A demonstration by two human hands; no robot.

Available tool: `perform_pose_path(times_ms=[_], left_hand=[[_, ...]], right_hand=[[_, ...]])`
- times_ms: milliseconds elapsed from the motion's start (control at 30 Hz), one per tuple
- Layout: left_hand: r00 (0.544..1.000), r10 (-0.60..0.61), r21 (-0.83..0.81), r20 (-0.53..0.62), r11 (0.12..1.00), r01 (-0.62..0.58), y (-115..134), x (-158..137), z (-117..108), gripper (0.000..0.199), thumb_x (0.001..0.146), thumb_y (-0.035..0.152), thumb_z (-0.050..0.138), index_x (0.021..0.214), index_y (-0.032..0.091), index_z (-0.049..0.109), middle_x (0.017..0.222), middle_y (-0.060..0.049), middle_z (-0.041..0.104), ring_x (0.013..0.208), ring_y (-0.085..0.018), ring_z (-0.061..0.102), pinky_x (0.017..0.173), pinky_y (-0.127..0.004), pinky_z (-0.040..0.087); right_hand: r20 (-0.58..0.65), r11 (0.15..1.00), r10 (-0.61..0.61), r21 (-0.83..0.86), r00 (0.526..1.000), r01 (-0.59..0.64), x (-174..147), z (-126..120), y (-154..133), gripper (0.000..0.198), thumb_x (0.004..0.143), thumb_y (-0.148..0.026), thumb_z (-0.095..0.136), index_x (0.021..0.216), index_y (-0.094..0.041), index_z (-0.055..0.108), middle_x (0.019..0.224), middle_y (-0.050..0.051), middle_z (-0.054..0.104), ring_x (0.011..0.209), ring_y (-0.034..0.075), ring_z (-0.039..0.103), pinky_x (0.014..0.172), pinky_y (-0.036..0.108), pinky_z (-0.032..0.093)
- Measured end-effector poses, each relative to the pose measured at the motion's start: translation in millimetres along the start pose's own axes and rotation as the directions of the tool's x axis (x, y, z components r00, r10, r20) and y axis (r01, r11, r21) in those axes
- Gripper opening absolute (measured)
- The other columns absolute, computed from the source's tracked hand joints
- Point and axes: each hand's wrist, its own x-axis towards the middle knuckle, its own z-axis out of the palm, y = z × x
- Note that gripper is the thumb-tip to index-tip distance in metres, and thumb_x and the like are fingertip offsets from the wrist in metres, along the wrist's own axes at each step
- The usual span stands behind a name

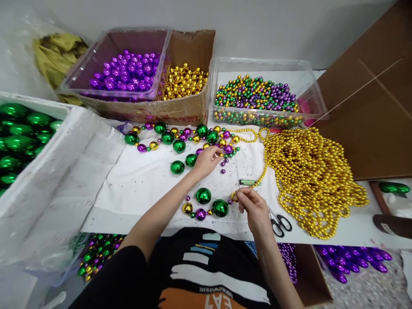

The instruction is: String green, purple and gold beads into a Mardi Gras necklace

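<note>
My left hand (pixel 207 162) reaches over the cloth with its fingertips pinched among small purple and green beads (pixel 226 161). Whatever those fingers hold is too small to make out. Lower and to the right, my right hand (pixel 252 205) pinches the end of a bead string (pixel 220 208). Large green balls, purple and gold balls and small beads lie along this string, curving left across the cloth. Behind my left hand, a finished-looking strand of green, purple and gold balls (pixel 167 137) stretches across the cloth. A loose green ball (pixel 177 167) sits left of that hand.
Gold bead strands (pixel 305 171) are heaped at right, near black-handled scissors (pixel 280 225) and a small green tool (pixel 247 182). Behind stand a tub of purple balls (pixel 154 88), a carton (pixel 180 112) with gold beads and a tub of mixed beads (pixel 317 112). Green balls (pixel 19 141) fill a left box.
</note>
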Motion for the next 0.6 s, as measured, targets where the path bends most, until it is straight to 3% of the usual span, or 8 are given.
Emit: perform_pose_path(times_ms=[33, 67, 133, 200, 267, 367, 600], left_hand=[[0.995, -0.094, -0.228, -0.028, 0.97, 0.085, 0.7, -6.2, -3.6, 0.011, 0.082, 0.023, 0.068, 0.091, 0.017, 0.065, 0.09, -0.006, 0.065, 0.083, -0.018, 0.059, 0.078, -0.032, 0.044], [0.983, -0.182, -0.435, -0.026, 0.887, 0.153, 1.3, -12.7, -7.2, 0.017, 0.08, 0.028, 0.07, 0.092, 0.017, 0.064, 0.087, -0.004, 0.065, 0.078, -0.016, 0.06, 0.074, -0.03, 0.045], [0.958, -0.284, -0.709, 0.035, 0.669, 0.224, 2.2, -25.5, -14.2, 0.027, 0.077, 0.033, 0.075, 0.096, 0.017, 0.065, 0.087, -0.004, 0.067, 0.074, -0.013, 0.061, 0.069, -0.027, 0.046], [0.947, -0.309, -0.821, 0.092, 0.515, 0.248, 2.1, -36.0, -20.2, 0.031, 0.075, 0.032, 0.077, 0.099, 0.016, 0.067, 0.089, -0.005, 0.068, 0.073, -0.012, 0.062, 0.07, -0.026, 0.048], [0.939, -0.321, -0.862, 0.122, 0.434, 0.261, 0.9, -42.9, -24.4, 0.032, 0.075, 0.03, 0.078, 0.102, 0.016, 0.069, 0.089, -0.005, 0.069, 0.073, -0.011, 0.063, 0.072, -0.026, 0.049], [0.934, -0.341, -0.883, 0.107, 0.399, 0.247, -2.1, -47.9, -27.2, 0.032, 0.074, 0.027, 0.079, 0.102, 0.016, 0.071, 0.088, -0.004, 0.069, 0.074, -0.011, 0.064, 0.073, -0.026, 0.051], [0.938, -0.348, -0.871, 0.013, 0.456, 0.182, -4.6, -53.5, -27.8, 0.031, 0.074, 0.025, 0.08, 0.102, 0.017, 0.072, 0.085, -0.002, 0.067, 0.077, -0.01, 0.064, 0.077, -0.026, 0.052]], right_hand=[[-0.006, 0.999, -0.018, -0.037, 1.0, 0.018, -0.2, 0.0, 1.6, 0.022, 0.077, -0.039, 0.073, 0.078, -0.018, 0.067, 0.068, 0.0, 0.06, 0.049, 0.008, 0.043, 0.045, 0.023, 0.034], [-0.008, 0.997, -0.031, -0.071, 0.999, 0.031, -0.6, 0.1, 2.9, 0.022, 0.076, -0.039, 0.075, 0.076, -0.018, 0.069, 0.069, 0.0, 0.058, 0.051, 0.009, 0.043, 0.046, 0.023, 0.035], [0.01, 0.993, -0.033, -0.116, 0.999, 0.034, -1.9, 0.3, 5.0, 0.021, 0.073, -0.039, 0.077, 0.074, -0.019, 0.072, 0.071, 0.0, 0.057, 0.052, 0.009, 0.044, 0.046, 0.024, 0.037], [0.04, 0.99, -0.015, -0.138, 0.999, 0.02, -3.6, 0.5, 6.4, 0.02, 0.073, -0.038, 0.078, 0.076, -0.019, 0.074, 0.072, 0.001, 0.058, 0.053, 0.01, 0.045, 0.047, 0.024, 0.037], [0.058, 0.988, -0.002, -0.155, 0.998, 0.011, -5.8, 0.4, 7.4, 0.018, 0.073, -0.037, 0.078, 0.078, -0.02, 0.076, 0.074, 0.001, 0.059, 0.054, 0.01, 0.045, 0.047, 0.024, 0.037], [0.055, 0.986, -0.001, -0.165, 0.999, 0.01, -9.9, 0.2, 7.7, 0.015, 0.073, -0.035, 0.077, 0.081, -0.022, 0.077, 0.074, 0.001, 0.06, 0.054, 0.009, 0.043, 0.046, 0.024, 0.034], [0.057, 0.978, -0.027, -0.206, 0.998, 0.039, -16.3, 0.5, 3.3, 0.015, 0.075, -0.035, 0.075, 0.081, -0.021, 0.077, 0.076, 0.002, 0.062, 0.055, 0.01, 0.042, 0.045, 0.025, 0.03]])
